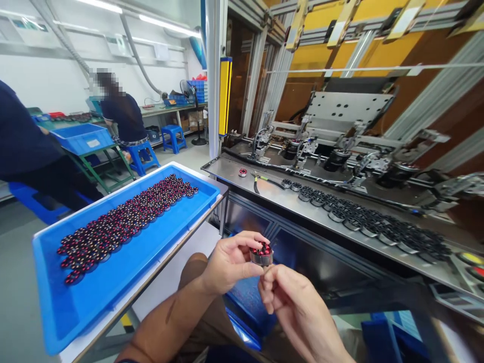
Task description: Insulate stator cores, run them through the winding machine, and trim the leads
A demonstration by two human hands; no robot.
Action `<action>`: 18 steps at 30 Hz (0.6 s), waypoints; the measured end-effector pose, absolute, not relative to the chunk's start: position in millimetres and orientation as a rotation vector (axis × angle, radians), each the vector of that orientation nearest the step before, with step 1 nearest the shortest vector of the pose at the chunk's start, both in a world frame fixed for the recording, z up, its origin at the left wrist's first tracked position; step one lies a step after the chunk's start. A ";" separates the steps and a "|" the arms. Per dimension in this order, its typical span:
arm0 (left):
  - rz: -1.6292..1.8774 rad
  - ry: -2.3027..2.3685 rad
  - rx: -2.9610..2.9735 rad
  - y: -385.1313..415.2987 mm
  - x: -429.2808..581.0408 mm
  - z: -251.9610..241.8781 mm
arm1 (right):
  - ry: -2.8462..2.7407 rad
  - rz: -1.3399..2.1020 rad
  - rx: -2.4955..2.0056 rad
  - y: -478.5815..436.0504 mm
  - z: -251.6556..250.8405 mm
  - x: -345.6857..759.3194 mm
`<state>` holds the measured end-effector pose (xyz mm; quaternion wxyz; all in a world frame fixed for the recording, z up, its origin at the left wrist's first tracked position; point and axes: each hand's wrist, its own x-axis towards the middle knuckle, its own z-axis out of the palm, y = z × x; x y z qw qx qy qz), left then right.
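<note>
Between the thumb and fingers of my left hand (236, 259) is a round motor part (261, 254) with a silver rim and a red-and-black centre, its red side facing up. Just beneath it, my right hand (285, 292) is closed, its thumb and index finger pinched at the part's lower edge. What those fingertips hold, if anything, is hidden. To the left, a blue tray (151, 257) holds rows of similar red-and-black motor parts (124, 217). Many black motor rings (351, 214) line the metal bench (272, 196) on the right.
One red-and-silver motor part (242, 172) and pliers (256, 182) lie on the bench's left end. Behind stands a machine (340, 108) with several fixtures and a yellow safety bar (226, 96). A co-worker (123, 113) sits at the back; another person (26, 136) is far left.
</note>
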<state>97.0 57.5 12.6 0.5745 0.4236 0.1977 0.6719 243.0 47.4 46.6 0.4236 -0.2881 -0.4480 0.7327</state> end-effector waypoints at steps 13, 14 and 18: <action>1.549 0.704 1.512 49.7 86.8 24.3 | -1.298 1.644 -0.563 48.2 35.3 256.0; 1.531 0.799 1.501 47.1 86.3 25.7 | -1.381 1.472 -0.612 49.3 32.8 261.0; 1.299 0.940 1.408 37.9 92.0 31.8 | -1.752 0.605 -0.638 54.0 22.9 279.0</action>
